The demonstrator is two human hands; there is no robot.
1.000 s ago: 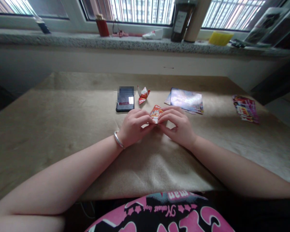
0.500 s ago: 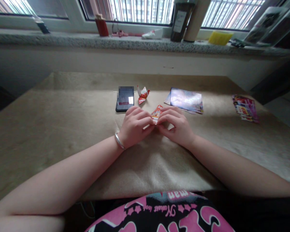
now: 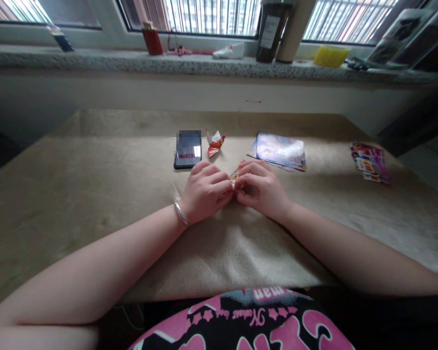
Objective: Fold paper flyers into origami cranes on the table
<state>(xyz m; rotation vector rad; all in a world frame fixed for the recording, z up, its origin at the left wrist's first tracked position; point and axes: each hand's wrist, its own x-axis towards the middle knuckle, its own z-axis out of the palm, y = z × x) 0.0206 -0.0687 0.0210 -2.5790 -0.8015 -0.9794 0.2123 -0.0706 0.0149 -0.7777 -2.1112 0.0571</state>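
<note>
Between my hands is a small folded piece of red, orange and white printed paper (image 3: 236,174), mostly covered by my fingers. My left hand (image 3: 209,188) pinches its near edge between thumb and fingers. From the other side my right hand (image 3: 261,185) grips the same paper, its fingertips almost meeting those of the left. Just beyond them stands a red and white folded paper crane (image 3: 215,144). A phone (image 3: 188,149) with a dark screen lies left of the crane, close to my left knuckles.
Shiny printed sheets (image 3: 282,149) lie in a pile behind my right hand. Farther right on the table (image 3: 95,170) are fanned pink and red cards (image 3: 370,163). Along the back, the stone windowsill (image 3: 204,64) carries a red lighter (image 3: 152,39), a dark bottle (image 3: 272,34) and a yellow object (image 3: 331,57).
My right fingers have moved slightly left and curled farther over the paper, so less of it shows. My left fingers have closed in a little.
</note>
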